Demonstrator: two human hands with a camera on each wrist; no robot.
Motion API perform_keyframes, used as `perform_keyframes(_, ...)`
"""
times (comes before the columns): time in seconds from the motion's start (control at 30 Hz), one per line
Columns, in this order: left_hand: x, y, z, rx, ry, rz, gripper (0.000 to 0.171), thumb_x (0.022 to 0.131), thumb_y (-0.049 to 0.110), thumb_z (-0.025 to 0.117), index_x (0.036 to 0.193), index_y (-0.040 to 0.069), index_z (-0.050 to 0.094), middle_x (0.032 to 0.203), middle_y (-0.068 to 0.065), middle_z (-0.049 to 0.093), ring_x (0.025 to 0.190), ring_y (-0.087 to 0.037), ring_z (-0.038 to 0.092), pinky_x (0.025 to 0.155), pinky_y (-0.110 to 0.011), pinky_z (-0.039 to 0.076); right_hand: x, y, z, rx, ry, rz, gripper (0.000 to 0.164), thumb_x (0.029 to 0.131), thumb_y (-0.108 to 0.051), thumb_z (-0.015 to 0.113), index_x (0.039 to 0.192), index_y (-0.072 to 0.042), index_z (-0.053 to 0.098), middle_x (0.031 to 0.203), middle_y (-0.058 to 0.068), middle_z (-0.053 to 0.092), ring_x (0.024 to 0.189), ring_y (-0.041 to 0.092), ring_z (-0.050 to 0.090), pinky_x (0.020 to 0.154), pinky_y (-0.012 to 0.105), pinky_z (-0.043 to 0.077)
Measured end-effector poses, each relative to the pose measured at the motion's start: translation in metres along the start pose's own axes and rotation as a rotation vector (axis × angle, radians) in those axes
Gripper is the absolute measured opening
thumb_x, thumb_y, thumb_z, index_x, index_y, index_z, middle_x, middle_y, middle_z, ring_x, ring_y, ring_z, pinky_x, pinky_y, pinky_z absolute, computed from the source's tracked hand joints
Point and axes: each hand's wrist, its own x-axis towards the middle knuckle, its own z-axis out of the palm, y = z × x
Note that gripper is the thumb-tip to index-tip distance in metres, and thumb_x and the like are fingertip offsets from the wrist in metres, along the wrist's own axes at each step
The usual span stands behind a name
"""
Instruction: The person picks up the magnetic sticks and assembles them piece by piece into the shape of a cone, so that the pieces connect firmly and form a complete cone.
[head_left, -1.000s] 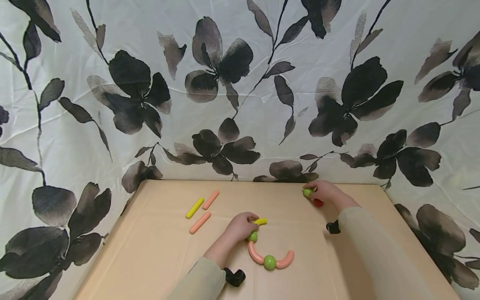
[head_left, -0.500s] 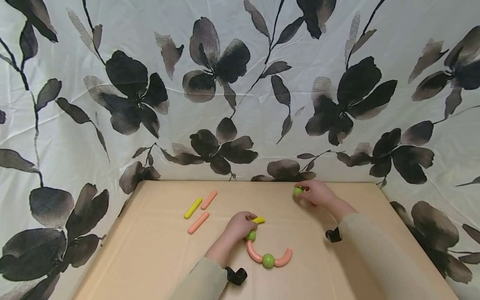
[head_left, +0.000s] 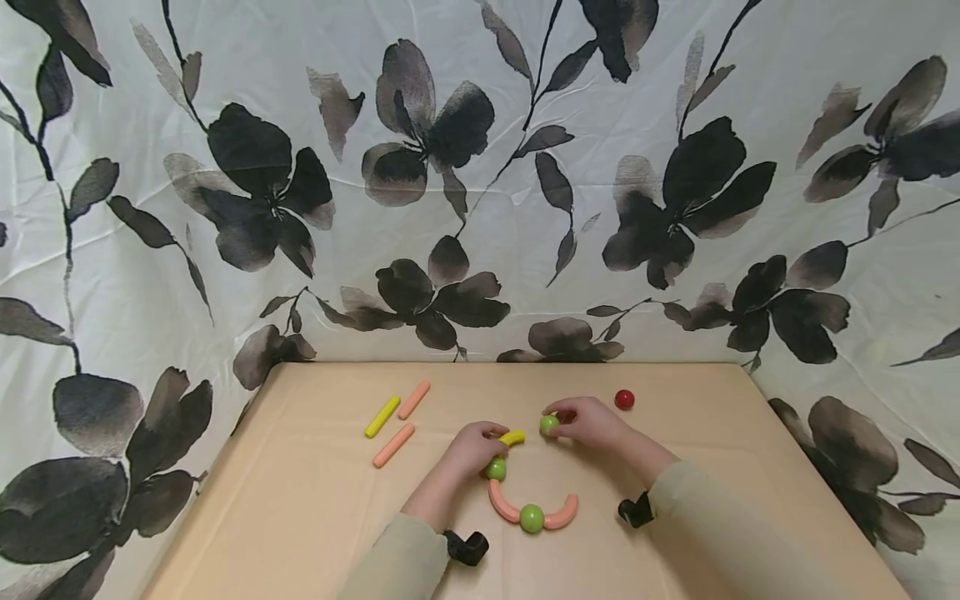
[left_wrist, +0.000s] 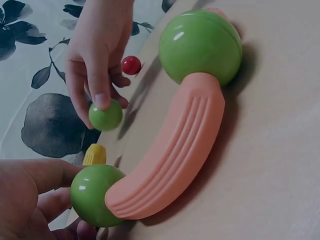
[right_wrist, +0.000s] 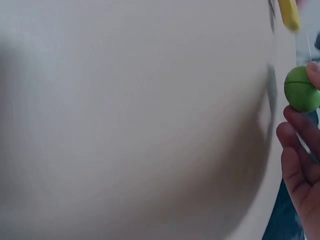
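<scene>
My left hand [head_left: 472, 450] grips the near end of a yellow curved rod [head_left: 513, 437] where it meets a green ball [head_left: 496, 468]. From this ball a salmon curved rod [head_left: 502, 502] runs to a second green ball [head_left: 532, 518], followed by another salmon curved rod [head_left: 562, 512]. In the left wrist view, the left hand's fingers [left_wrist: 52, 172] pass behind the ball, partly hidden. My right hand [head_left: 588, 421] pinches a loose green ball [head_left: 549, 425] by thumb and fingertips, just right of the yellow rod and apart from it. The right wrist view shows this green ball [right_wrist: 302, 90] at its edge.
A red ball [head_left: 624, 400] lies at the back right of the tan table [head_left: 330, 517]. At the back left are a straight yellow rod [head_left: 382, 417] and two straight salmon rods, one [head_left: 414, 401] behind the other [head_left: 393, 446]. A floral cloth [head_left: 525, 208] hangs behind.
My right hand has carried the green ball from the back right toward the left and nearer, leaving the red ball uncovered. The left hand has stayed at the joined pieces.
</scene>
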Motion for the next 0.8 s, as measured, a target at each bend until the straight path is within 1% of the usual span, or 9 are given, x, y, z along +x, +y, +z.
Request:
perform_keyframes(0.13, 0.0, -0.002, -0.002, 0.004, -0.006, 0.01, 0.033, 0.088, 0.011, 0.07, 0.12, 0.006, 0.07, 0.1, -0.009, 0.065, 0.081, -0.016, 0.057, 0.065, -0.027, 0.048, -0.004, -0.009, 0.017, 0.014, 0.005, 0.015, 0.033, 0.083, -0.027, 0.081, 0.114, -0.016, 0.074, 0.091, -0.005, 0.064, 0.084, 0.013, 0.055, 0.076, 0.033, 0.048)
perform_keyframes(0.3, 0.001, -0.002, -0.004, 0.008, -0.015, 0.019, 0.032, 0.089, 0.012, 0.07, 0.12, 0.006, 0.07, 0.102, -0.008, 0.066, 0.083, -0.017, 0.057, 0.069, -0.029, 0.048, -0.007, -0.018, 0.029, 0.01, 0.05, 0.042, 0.031, 0.083, -0.029, 0.081, 0.112, -0.019, 0.075, 0.092, -0.007, 0.065, 0.085, 0.012, 0.056, 0.079, 0.035, 0.049)
perform_keyframes(0.5, 0.0, -0.001, -0.004, 0.001, -0.017, 0.017, 0.031, 0.09, 0.011, 0.07, 0.121, 0.006, 0.07, 0.101, -0.008, 0.065, 0.082, -0.017, 0.057, 0.068, -0.029, 0.048, -0.008, -0.022, 0.035, -0.015, 0.098, 0.049, 0.032, 0.082, -0.031, 0.082, 0.111, -0.019, 0.075, 0.089, -0.008, 0.065, 0.081, 0.01, 0.056, 0.077, 0.034, 0.049)
perform_keyframes(0.57, 0.0, 0.0, -0.003, -0.003, -0.011, 0.022, 0.031, 0.09, 0.011, 0.07, 0.12, 0.005, 0.07, 0.1, -0.008, 0.066, 0.081, -0.017, 0.057, 0.068, -0.029, 0.048, -0.008, -0.023, 0.036, -0.019, 0.102, 0.055, 0.033, 0.082, -0.031, 0.082, 0.112, -0.019, 0.074, 0.088, -0.008, 0.064, 0.081, 0.011, 0.055, 0.076, 0.034, 0.048)
perform_keyframes(0.8, -0.003, 0.0, -0.002, -0.024, -0.007, -0.007, 0.029, 0.091, 0.012, 0.07, 0.12, 0.006, 0.07, 0.102, -0.008, 0.065, 0.084, -0.017, 0.058, 0.069, -0.03, 0.048, -0.013, -0.025, 0.034, 0.008, 0.097, 0.1, 0.043, 0.081, -0.034, 0.082, 0.121, -0.019, 0.072, 0.09, -0.007, 0.064, 0.08, 0.012, 0.055, 0.067, 0.03, 0.048)
